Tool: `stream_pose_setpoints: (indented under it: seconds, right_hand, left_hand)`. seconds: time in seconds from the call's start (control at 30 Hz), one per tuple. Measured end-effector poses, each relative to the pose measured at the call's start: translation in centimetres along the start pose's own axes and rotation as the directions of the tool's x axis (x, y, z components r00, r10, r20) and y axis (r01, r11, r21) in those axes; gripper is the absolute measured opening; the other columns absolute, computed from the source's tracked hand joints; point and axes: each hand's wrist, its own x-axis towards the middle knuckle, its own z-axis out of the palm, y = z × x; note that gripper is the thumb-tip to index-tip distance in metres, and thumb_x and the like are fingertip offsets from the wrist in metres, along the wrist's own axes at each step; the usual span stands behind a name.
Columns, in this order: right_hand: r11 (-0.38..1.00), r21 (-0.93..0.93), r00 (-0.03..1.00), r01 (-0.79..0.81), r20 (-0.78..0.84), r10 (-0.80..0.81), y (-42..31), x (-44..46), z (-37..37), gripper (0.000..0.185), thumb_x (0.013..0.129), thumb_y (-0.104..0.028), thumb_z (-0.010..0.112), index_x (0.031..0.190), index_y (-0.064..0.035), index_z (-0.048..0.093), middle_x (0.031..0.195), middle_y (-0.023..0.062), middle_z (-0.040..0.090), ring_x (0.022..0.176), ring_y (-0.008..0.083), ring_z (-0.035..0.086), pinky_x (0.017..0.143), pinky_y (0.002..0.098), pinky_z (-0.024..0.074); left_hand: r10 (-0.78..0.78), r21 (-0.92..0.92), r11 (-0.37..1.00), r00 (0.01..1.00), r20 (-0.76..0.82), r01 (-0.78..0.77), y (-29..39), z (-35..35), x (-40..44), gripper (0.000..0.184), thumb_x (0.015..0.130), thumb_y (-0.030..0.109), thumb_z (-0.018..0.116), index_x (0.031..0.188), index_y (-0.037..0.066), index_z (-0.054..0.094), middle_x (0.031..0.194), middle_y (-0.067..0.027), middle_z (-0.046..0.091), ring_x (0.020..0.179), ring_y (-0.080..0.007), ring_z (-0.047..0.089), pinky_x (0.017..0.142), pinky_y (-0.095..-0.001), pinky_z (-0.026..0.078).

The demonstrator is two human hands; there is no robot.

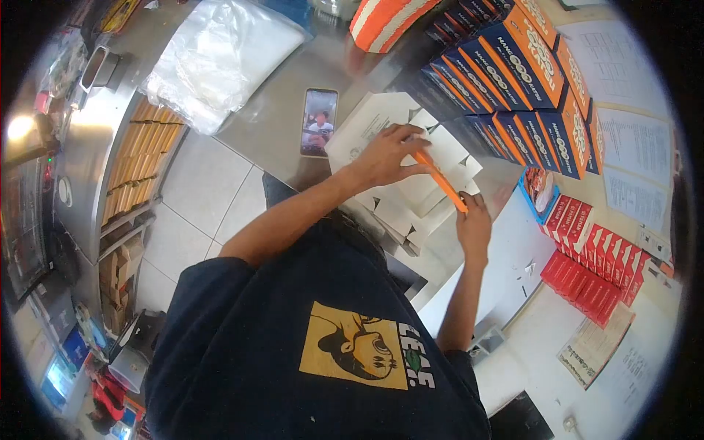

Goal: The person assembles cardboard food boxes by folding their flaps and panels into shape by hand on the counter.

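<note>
A partly folded carton [440, 180] with an orange edge is held up between my hands, its white inner side facing down toward the counter. My left hand [389, 154] grips its upper end, thumb and fingers on the orange edge. At the lower end my right hand [475, 224] has its fingers closed on the same edge. Under and around it lie flat white carton blanks [359, 132] with small dark triangular notches. A lit phone [320, 122] lies on the metal counter beside the blanks, showing a person on its screen.
Stacked dark blue and orange boxes [506, 70] stand at the back right. Red boxes [587, 249] and a blue-edged tray [539, 192] sit farther right. Clear plastic bags [224, 62] cover the counter's left part. An orange striped item [389, 22] is at the top. A person in red [110, 396] is lower left.
</note>
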Motion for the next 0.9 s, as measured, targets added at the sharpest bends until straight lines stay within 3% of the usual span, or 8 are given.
stream_pose_setpoints:
  seconds: [0.2, 0.27, 0.37, 0.47, 0.57, 0.73, 0.87, 0.9]
  right_hand:
    - [0.931, 0.323, 0.970, -0.171, -0.113, 0.218, 0.5, -1.7, 6.9, 0.031, 0.094, -0.002, 0.053, 0.123, 0.0013, 0.065, 0.107, 0.0211, 0.066, 0.096, 0.0366, 0.066, 0.085, 0.0458, 0.0529]
    - [0.428, 0.792, 0.809, -0.435, 0.136, 0.572, -0.6, -1.9, 8.1, 0.034, 0.101, -0.011, 0.051, 0.129, 0.0054, 0.060, 0.114, 0.0186, 0.064, 0.092, 0.0267, 0.069, 0.082, 0.0393, 0.0542]
    - [0.121, 0.932, 0.726, -0.341, 0.179, 0.664, -3.3, -1.8, 7.8, 0.036, 0.104, -0.018, 0.050, 0.130, 0.0064, 0.056, 0.115, 0.0161, 0.062, 0.091, 0.0207, 0.069, 0.080, 0.0314, 0.0544]
    - [0.467, 0.801, 0.776, -0.375, -0.004, 0.631, 2.9, -2.7, 16.9, 0.032, 0.102, -0.017, 0.052, 0.129, 0.0003, 0.055, 0.103, 0.0169, 0.064, 0.100, 0.0303, 0.062, 0.096, 0.0432, 0.0487]
    - [0.571, 0.767, 0.816, -0.292, -0.112, 0.567, 1.3, -3.0, 17.8, 0.033, 0.100, -0.019, 0.055, 0.125, 0.0029, 0.053, 0.122, 0.0218, 0.056, 0.116, 0.0338, 0.056, 0.104, 0.0436, 0.0421]
    - [0.683, 0.709, 0.872, -0.174, -0.212, 0.442, 1.5, -2.3, 18.2, 0.034, 0.101, -0.020, 0.053, 0.127, 0.0014, 0.050, 0.124, 0.0203, 0.047, 0.122, 0.0366, 0.051, 0.108, 0.0436, 0.0381]
    - [0.559, 0.806, 0.838, -0.194, -0.160, 0.521, -0.1, -2.3, 13.9, 0.032, 0.102, -0.021, 0.051, 0.125, 0.0002, 0.045, 0.123, 0.0165, 0.047, 0.122, 0.0327, 0.051, 0.108, 0.0409, 0.0373]
    - [0.596, 0.782, 0.852, -0.181, -0.179, 0.493, 0.2, -2.3, 12.7, 0.031, 0.102, -0.021, 0.050, 0.124, -0.0004, 0.044, 0.125, 0.0157, 0.048, 0.123, 0.0306, 0.050, 0.108, 0.0397, 0.0370]
  left_hand:
    - [-0.465, -0.122, 0.877, 0.885, 0.029, 0.465, 1.9, 1.0, -2.0, 0.059, 0.088, 0.047, 0.074, 0.133, 0.014, 0.059, 0.129, -0.0207, 0.055, 0.114, -0.0395, 0.057, 0.099, -0.0480, 0.047]
    - [-0.498, -0.117, 0.860, 0.867, 0.018, 0.497, 2.2, 1.2, -1.9, 0.062, 0.089, 0.046, 0.074, 0.137, 0.012, 0.057, 0.128, -0.0213, 0.056, 0.117, -0.0389, 0.057, 0.099, -0.0478, 0.047]
    - [-0.512, -0.026, 0.857, 0.855, 0.079, 0.515, 3.1, 0.4, -1.6, 0.063, 0.090, 0.046, 0.072, 0.138, 0.009, 0.056, 0.128, -0.0223, 0.056, 0.118, -0.0403, 0.056, 0.100, -0.0485, 0.047]
    - [-0.584, -0.148, 0.785, 0.799, 0.146, 0.601, 3.0, 0.4, -1.9, 0.065, 0.092, 0.047, 0.068, 0.142, 0.008, 0.052, 0.134, -0.0244, 0.054, 0.124, -0.0408, 0.053, 0.104, -0.0477, 0.044]
    - [-0.520, -0.252, 0.794, 0.832, 0.192, 0.554, 1.5, 0.8, -4.2, 0.062, 0.096, 0.043, 0.062, 0.146, 0.007, 0.049, 0.143, -0.0247, 0.049, 0.132, -0.0420, 0.048, 0.108, -0.0526, 0.039]
    - [-0.294, 0.471, 0.862, 0.941, 0.165, 0.187, 0.1, 1.9, -7.3, 0.064, 0.102, 0.036, 0.052, 0.156, 0.008, 0.032, 0.153, -0.0203, 0.042, 0.136, -0.0422, 0.045, 0.108, -0.0634, 0.034]
    - [-0.415, 0.412, 0.864, 0.872, 0.260, 0.289, -0.5, 1.8, -6.6, 0.071, 0.101, 0.041, 0.054, 0.158, 0.011, 0.025, 0.151, -0.0237, 0.042, 0.134, -0.0434, 0.046, 0.108, -0.0589, 0.036]
    - [-0.467, 0.115, 0.884, 0.842, 0.269, 0.453, -0.9, 1.2, -5.9, 0.073, 0.101, 0.045, 0.055, 0.159, 0.011, 0.024, 0.149, -0.0247, 0.044, 0.133, -0.0415, 0.048, 0.107, -0.0552, 0.039]
